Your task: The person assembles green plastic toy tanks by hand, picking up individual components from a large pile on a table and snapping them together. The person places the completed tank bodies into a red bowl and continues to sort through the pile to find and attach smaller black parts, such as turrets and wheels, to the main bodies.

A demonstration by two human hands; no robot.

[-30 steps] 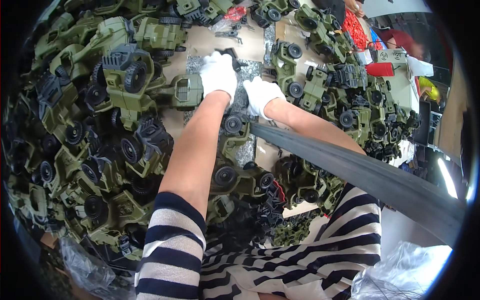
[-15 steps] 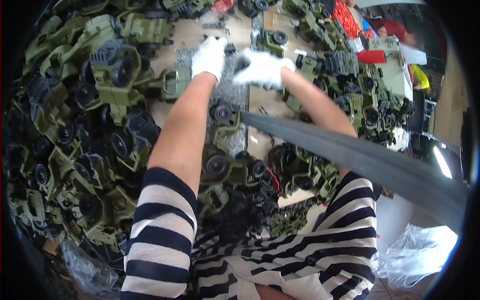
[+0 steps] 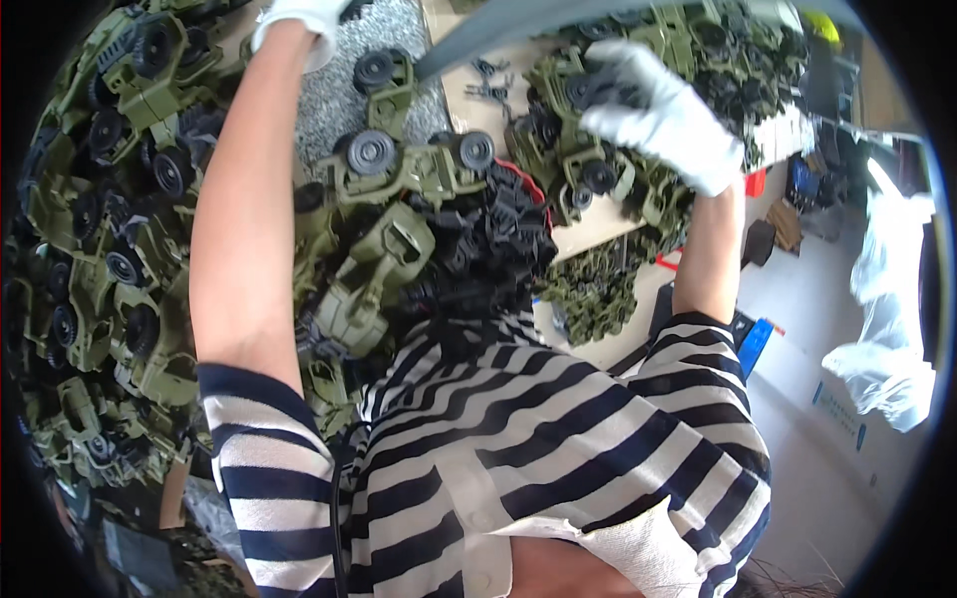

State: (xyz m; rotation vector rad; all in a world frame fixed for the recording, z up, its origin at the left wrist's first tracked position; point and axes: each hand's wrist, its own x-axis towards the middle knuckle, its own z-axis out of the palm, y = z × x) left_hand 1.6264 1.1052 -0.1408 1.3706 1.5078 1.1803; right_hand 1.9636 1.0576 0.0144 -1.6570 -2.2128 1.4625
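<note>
While both gloved hands met close together over the grey mat half a second ago, they now sit well apart: the left hand (image 3: pixel 297 22) has stayed up at the top of the grey mat (image 3: pixel 399 40), and the right hand (image 3: pixel 666 120) has swung away to the right of it. The view has also tipped, so the striped shirt (image 3: pixel 498 448) fills far more of the lower picture than before.

The right hand, in a white glove, is curled around a black wheel part (image 3: pixel 598 88) and holds it against an olive toy truck (image 3: pixel 568 159) that lies to the right of the mat, on the bare board. Its fingers are closed over the piece, not spread. The left hand is mostly cut off by the picture's upper edge; whether its fingers are spread or closed, I cannot tell, nor whether it holds anything.

Just below the mat lies one olive toy truck on its side (image 3: pixel 409 169), with two black wheels showing. Below that sits one heap of black plastic parts (image 3: pixel 488 239). Left of the mat the olive trucks (image 3: pixel 110 199) are piled too thickly to count. One grey strap (image 3: pixel 518 25) crosses above the mat's right side. Two hands, one person.
</note>
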